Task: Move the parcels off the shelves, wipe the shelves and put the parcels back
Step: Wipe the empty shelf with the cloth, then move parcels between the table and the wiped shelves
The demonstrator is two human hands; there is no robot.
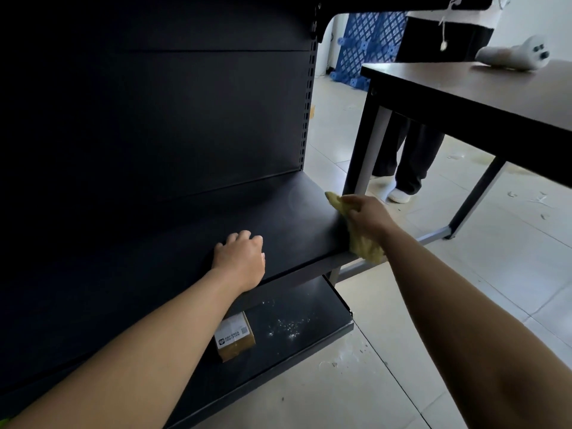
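Note:
A black metal shelf [192, 230] stretches in front of me with nothing standing on it. My left hand [240, 260] rests on its front part, fingers curled under, holding nothing. At the shelf's right end my right hand [365, 213] grips a yellow cloth [363, 243], which lies against the shelf's right edge and hangs down past the front corner. On the bottom shelf [294, 317] lies a brown parcel [236, 339] with a white label, partly hidden by my left forearm. White crumbs are scattered to the right of the parcel.
A dark table [464, 94] stands close on the right, its legs beside the shelf end. A white object [513, 54] lies on it. A person's legs in dark trousers [411, 162] stand behind the table. A blue plastic pallet [368, 41] leans at the back. Debris dots the tiled floor.

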